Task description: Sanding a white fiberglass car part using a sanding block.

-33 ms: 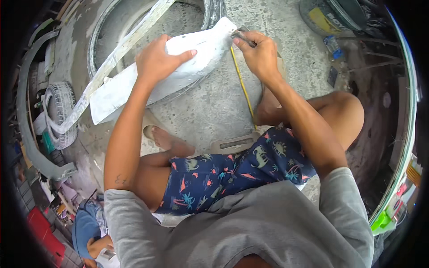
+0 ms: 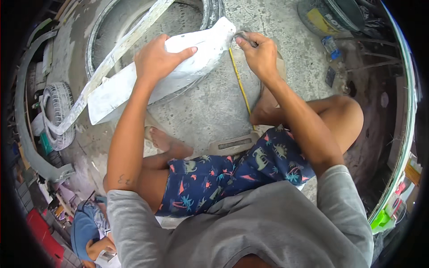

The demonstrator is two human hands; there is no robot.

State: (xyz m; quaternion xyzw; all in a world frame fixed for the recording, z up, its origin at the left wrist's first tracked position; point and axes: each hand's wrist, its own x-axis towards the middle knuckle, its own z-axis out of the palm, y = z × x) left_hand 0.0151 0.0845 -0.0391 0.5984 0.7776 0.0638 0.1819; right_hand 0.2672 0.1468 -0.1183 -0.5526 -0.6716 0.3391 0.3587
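Observation:
My left hand [image 2: 158, 60] grips a long white panel [image 2: 203, 47] with a rough, powdery surface and a rounded, narrow right end. My right hand [image 2: 256, 51], at that end, pinches a small dark tool [image 2: 250, 37] whose tip is too small to make out. The panel lies across a dusty tire [image 2: 212, 11]. A long off-white strip [image 2: 125, 42] crosses diagonally at the panel's left. Below the panel's right end, a thin yellow rod or tape [image 2: 238, 78] runs toward my bent legs on the concrete floor [image 2: 178, 116].
At left stand another tire [image 2: 62, 111] and a curved grey piece [image 2: 31, 67]. At upper right are a dark bucket [image 2: 330, 18] and small scraps [image 2: 333, 49]. A glass-like edge [image 2: 407, 134] lines the right. Another person in blue [image 2: 85, 228] is at lower left.

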